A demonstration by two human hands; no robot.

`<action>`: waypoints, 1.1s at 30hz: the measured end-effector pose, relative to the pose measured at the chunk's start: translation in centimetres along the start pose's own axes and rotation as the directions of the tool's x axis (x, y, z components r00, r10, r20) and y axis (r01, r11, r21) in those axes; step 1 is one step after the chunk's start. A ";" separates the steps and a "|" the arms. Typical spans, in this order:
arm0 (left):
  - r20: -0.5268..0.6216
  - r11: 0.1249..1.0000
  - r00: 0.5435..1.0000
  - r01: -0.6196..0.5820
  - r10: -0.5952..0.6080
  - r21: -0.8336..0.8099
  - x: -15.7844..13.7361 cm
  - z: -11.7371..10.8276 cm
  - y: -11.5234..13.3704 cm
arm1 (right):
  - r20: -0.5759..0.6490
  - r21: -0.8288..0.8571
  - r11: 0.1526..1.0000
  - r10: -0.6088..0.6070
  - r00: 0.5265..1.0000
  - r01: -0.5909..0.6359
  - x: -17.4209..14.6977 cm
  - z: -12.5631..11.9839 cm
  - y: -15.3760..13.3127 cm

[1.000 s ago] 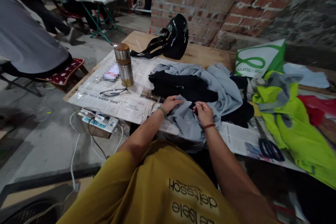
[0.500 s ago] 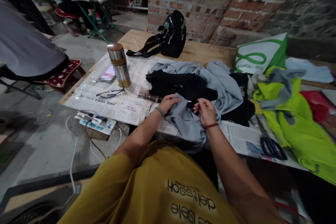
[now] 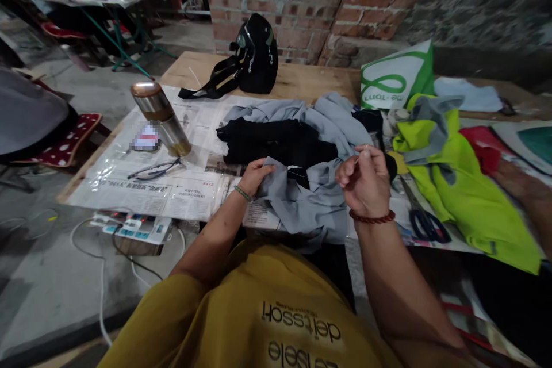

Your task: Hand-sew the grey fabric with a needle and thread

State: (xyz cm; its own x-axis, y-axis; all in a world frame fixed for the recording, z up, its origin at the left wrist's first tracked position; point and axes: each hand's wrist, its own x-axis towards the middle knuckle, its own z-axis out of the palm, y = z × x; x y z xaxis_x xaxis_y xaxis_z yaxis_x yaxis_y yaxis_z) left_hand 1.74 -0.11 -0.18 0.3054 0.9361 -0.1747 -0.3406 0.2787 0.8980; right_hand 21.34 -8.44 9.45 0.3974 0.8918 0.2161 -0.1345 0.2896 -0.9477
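left hand [image 3: 255,177] pinching near edge of grey cloth [image 3: 314,204], thumb on top; likely to steady that edge. cloth bunched on newspaper [image 3: 190,195], sheet probably laid as clean cover. right hand [image 3: 366,181] raised at right side of grey cloth, fingers curled, tips together; anything between them too small to tell. black cloth [image 3: 276,141] on top of grey cloth. scissors [image 3: 425,221] right of grey cloth, perhaps for easy reach. flask [image 3: 161,121], glasses [image 3: 155,169] left of grey cloth, seemingly out of way.
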 end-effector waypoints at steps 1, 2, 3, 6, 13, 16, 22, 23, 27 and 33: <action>-0.003 1.000 1.000 -0.004 0.004 0.005 0.0 0.0 0.0 | 0.013 0.046 0.999 0.009 1.000 -0.009 -0.2 -0.3 -0.3; -0.008 1.000 1.000 -0.008 0.008 0.009 0.0 0.0 0.1 | 0.023 0.088 0.996 0.020 1.000 -0.022 -0.4 -0.6 -0.5; -0.012 1.000 1.000 -0.010 0.010 0.012 -0.1 0.0 0.1 | 0.029 0.124 0.992 0.032 0.999 -0.035 -0.5 -0.9 -0.6; -0.022 1.000 1.000 -0.016 0.016 0.017 -0.1 0.0 0.2 | 0.030 0.173 0.981 0.084 0.996 -0.088 -1.1 -1.7 -0.4; -0.002 0.999 0.999 -0.036 0.036 0.037 -0.2 0.3 0.2 | 0.222 -0.085 0.878 0.478 0.850 -0.472 -3.7 0.0 4.9; -0.009 0.997 0.999 -0.041 0.041 0.071 -0.3 0.3 0.1 | 0.232 -0.167 0.868 0.495 0.837 -0.467 -4.3 1.5 6.9; -0.022 0.985 0.994 -0.099 0.103 0.141 -0.2 0.1 -0.2 | 0.192 -0.386 0.853 0.448 0.873 -0.352 -3.7 3.2 8.1; -0.024 0.983 0.994 -0.104 0.109 0.153 -0.1 0.0 -0.3 | 0.196 -0.396 0.856 0.433 0.880 -0.333 -3.5 3.3 8.2; -0.018 0.978 0.992 -0.119 0.124 0.174 0.1 -0.1 -0.5 | 0.212 -0.433 0.862 0.380 0.900 -0.262 -3.3 3.4 8.9; -0.024 0.972 0.990 -0.131 0.138 0.196 0.2 -0.2 -0.6 | 0.196 -0.471 0.844 0.384 0.902 -0.257 -3.5 3.6 9.3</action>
State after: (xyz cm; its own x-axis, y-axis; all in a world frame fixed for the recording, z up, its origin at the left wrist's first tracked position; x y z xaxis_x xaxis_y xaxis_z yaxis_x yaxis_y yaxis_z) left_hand 1.80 -0.04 -0.85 0.2345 0.9703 -0.0587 -0.1969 0.1066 0.9746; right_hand 15.45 -7.68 0.75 0.1286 0.9840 -0.1231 0.2125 -0.1485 -0.9658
